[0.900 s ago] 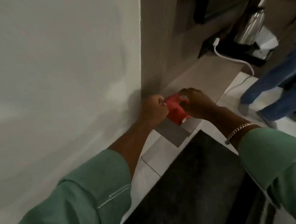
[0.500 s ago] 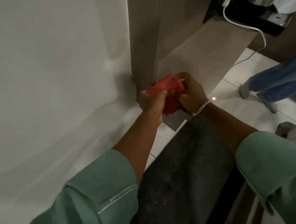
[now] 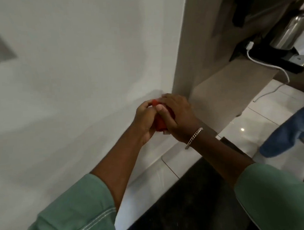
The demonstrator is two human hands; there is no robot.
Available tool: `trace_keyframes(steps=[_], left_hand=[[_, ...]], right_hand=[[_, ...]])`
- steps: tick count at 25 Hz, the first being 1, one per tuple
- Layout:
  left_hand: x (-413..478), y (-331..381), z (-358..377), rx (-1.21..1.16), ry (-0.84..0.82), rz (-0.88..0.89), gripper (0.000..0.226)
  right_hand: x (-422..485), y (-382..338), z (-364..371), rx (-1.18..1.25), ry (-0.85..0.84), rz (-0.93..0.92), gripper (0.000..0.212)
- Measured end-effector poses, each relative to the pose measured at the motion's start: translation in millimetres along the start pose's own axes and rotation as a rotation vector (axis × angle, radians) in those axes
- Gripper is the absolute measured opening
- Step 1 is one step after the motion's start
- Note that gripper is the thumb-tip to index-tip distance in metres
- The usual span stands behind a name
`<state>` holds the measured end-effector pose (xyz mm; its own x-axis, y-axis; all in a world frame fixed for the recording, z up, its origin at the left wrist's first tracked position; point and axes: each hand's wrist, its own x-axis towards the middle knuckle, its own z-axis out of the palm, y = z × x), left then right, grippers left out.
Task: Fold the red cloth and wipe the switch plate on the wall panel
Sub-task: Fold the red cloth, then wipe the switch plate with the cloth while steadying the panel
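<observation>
Red cloth [image 3: 160,123] — bunched small — clamped between left hand [image 3: 144,119] and right hand [image 3: 178,116].

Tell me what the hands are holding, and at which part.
Both hold the red cloth, bunched small between them. The left hand grips its left side; the right hand covers its top and right side, thumb pressed on the front.

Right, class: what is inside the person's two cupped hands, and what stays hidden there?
A red cloth shows between the left hand and the right hand, bunched small. Only a strip of it is visible; fingers cover the rest, so its folds cannot be seen.
</observation>
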<state>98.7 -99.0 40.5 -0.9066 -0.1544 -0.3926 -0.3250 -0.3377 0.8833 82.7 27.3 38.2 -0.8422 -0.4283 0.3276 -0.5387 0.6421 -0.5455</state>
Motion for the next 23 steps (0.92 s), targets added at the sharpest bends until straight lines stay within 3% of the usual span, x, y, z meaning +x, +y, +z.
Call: trace_keyframes(steps=[6,10,14,20,23], left_hand=[[-130,82,-92,-0.150,-0.168,0.143,0.036],[-218,146,-145,0.024,-0.072,0.343,0.055],[-304,201,-183,0.344,0.212,0.726,0.066],[-401,246,-271,0.650,0.942,1.576,0.033],[-406,249,-326,0.970,1.165,1.647,0.041]], right_hand=[[-20,-138,-5,0.078,-0.039,-0.298,0.082],[-12,-237,-3,0.112,0.170,-0.499,0.080],[6,-343,-3,0.190,0.421,-0.673,0.081],[26,-444,15,0.145,0.572,-0.884,0.076],[33,-462,30,0.051,0.573,-0.914,0.075]])
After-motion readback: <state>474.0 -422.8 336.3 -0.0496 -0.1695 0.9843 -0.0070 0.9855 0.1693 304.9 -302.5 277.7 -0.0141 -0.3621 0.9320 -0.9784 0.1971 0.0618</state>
